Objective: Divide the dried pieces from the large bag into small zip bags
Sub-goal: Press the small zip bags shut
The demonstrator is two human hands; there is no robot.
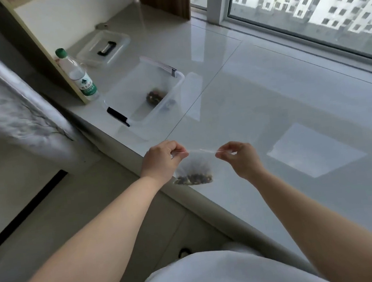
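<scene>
Glossy pale stone windowsill ledge [234, 102], running along the window, with a rounded front edge. At the far left end, resting directly on it: clear plastic water bottle [80, 77] with green cap, upright, beside a wooden panel [53, 63]. Behind the bottle, a clear plastic lid [103, 48] with black handle, lying flat. Near the bottle, a clear plastic storage box [144, 96] with black side latches, open at the top, containing a small heap of dark dried pieces [156, 95].
</scene>
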